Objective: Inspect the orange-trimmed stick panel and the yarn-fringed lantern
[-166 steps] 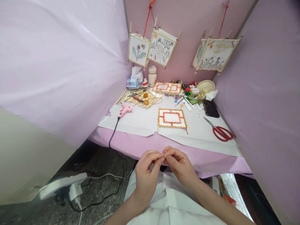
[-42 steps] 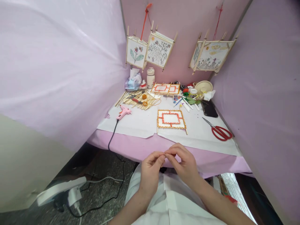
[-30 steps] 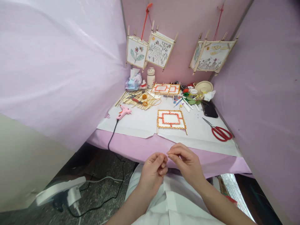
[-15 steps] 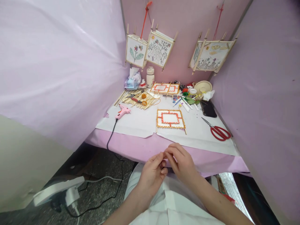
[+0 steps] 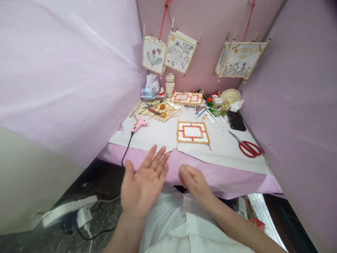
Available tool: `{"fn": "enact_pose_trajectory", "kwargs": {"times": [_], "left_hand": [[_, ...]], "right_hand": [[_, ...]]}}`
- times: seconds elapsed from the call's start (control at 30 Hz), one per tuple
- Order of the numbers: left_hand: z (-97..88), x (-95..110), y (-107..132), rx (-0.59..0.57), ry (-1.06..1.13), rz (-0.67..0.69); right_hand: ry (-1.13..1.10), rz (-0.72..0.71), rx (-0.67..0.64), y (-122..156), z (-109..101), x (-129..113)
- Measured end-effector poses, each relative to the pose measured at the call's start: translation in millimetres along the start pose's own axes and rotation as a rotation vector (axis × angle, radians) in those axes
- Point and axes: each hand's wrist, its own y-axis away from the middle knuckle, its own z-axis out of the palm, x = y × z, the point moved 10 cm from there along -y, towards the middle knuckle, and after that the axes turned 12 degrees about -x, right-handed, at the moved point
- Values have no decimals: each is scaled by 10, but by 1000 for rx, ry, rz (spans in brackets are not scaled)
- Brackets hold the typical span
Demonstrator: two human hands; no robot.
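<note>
Fingers, L hand — spread, approx. fully extended [image 5: 159,157]; left hand [image 5: 142,189] is palm up, nothing visible in it, fingertips directed away from the wearer and slightly to the R. Right hand [image 5: 196,183]: fingers curled in to a loose fist, blurred; contents, if any, cannot be determined. Hands are apart, both at the near side of the table [image 5: 158,137].

Head view, work area: trimmed panel [image 5: 193,132] lies flat on the white paper, just beyond the hands, ctr. of table. Apparent long axis runs L–R; foreshortening leaves true proportions uncertain. Stick ends project from its near corners, pointing toward the wearer. Inner red border sits parallel w/ the outer gold border.

Adjacent equip.: glue gun [image 5: 139,123], L of panel, handle angled down-left, cord running off the near edge. Scissors [image 5: 242,143], R of panel, blade tips pointing away and to the L, handles toward the wearer. Phone [image 5: 237,121] lies beyond the scissors; sticks [image 5: 146,112] lie beyond the glue gun.
</note>
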Motion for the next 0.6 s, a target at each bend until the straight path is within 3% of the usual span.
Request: {"fn": "enact_pose_trajectory", "kwargs": {"times": [0.07, 0.13, 0.2, 0.3, 0.37, 0.5, 0.6], "left_hand": [[119, 104, 44, -45, -73, 27], [169, 102, 62, -56, -134, 19], [158, 40, 50, -46, -170, -5], [101, -94, 4, -29, -194, -34], [69, -187, -16, -25, -212, -28], [40, -430, 9, -67, -270, -34], [21, -503, 46, -105, -348, 10]], "right_hand": [[114, -54, -294, -19, 451, -58], [208, -113, -401, 13, 604, -119], [226, -118, -292, 6, 421, -158], [200, -90, -33, 3, -36, -223], [175, -88, 48, -1, -195, -283], [52, 16, -18, -96, -111, -198], [-21, 64, -62, -157, -3, -88]]}}
